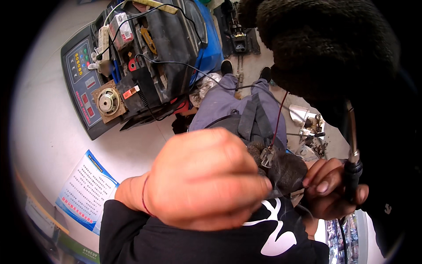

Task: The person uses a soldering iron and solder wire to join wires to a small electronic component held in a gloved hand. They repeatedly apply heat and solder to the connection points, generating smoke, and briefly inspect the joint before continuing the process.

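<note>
My left hand [206, 176], a red string round its wrist, fills the middle and is blurred. Its fingers are curled together, and what they pinch, if anything, is hidden. Just past its fingertips are a small metal piece [267, 157] with a thin red wire [278, 119] running up from it, and a dark fuzzy bundle [288, 172]. Faint smoke drifts there. At the right, my right hand [332, 187] is closed round the black handle of what looks like a soldering iron [353, 169]. Its metal shaft points up, and a cable hangs below.
A console [79, 79] with coloured buttons stands at the left, bearing a round speaker [107, 101], a small box [121, 33] and black cables. A printed sheet [88, 193] lies below it. Metal parts [313, 125] lie on the floor. A large dark fuzzy mass [329, 39] blocks the upper right.
</note>
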The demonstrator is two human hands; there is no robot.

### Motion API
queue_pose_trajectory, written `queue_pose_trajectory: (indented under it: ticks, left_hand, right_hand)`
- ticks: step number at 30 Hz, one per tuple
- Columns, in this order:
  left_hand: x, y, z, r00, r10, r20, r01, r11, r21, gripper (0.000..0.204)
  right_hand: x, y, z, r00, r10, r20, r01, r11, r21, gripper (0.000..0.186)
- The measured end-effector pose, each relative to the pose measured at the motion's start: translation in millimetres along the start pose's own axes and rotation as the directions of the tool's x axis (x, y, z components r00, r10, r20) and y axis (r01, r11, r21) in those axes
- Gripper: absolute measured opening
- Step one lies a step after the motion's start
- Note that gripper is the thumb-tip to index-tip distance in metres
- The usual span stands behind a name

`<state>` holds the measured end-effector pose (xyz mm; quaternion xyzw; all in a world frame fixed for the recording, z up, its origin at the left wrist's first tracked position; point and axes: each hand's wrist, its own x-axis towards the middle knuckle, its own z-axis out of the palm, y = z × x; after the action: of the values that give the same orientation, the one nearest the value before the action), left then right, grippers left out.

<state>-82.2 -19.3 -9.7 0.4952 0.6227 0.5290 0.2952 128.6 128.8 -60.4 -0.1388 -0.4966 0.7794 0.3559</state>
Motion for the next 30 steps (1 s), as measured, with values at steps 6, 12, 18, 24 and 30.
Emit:
queue_pose_trajectory:
  ticks: [6,12,18,24,30]
  left_hand:
    - [-0.1,10.3,4.5,0.974,0.213,0.076,-0.218,0.974,0.065,0.015]
    - [-7.9,15.1,6.1,0.967,0.238,0.095,-0.241,0.97,0.02,0.013]
    - [-13.0,19.2,11.8,0.968,0.235,0.085,-0.238,0.971,0.034,0.012]
    - [-20.4,13.4,13.3,0.963,0.263,0.054,-0.267,0.961,0.078,0.01]
    - [-24.8,14.8,6.3,0.968,0.232,0.093,-0.24,0.967,0.086,0.014]
  right_hand:
    - [17.6,-5.8,18.8,0.942,-0.033,0.335,0.067,0.994,-0.092,0.048]
    - [14.9,0.6,27.1,0.928,-0.131,0.35,0.134,0.991,0.015,0.048]
    - [8.7,-7.5,32.9,0.943,-0.065,0.325,0.076,0.997,-0.022,0.052]
    - [10.9,-9.8,41.6,0.949,-0.039,0.314,0.061,0.996,-0.061,0.053]
    - [2.5,-9.6,48.8,0.963,-0.057,0.265,0.083,0.993,-0.086,0.043]
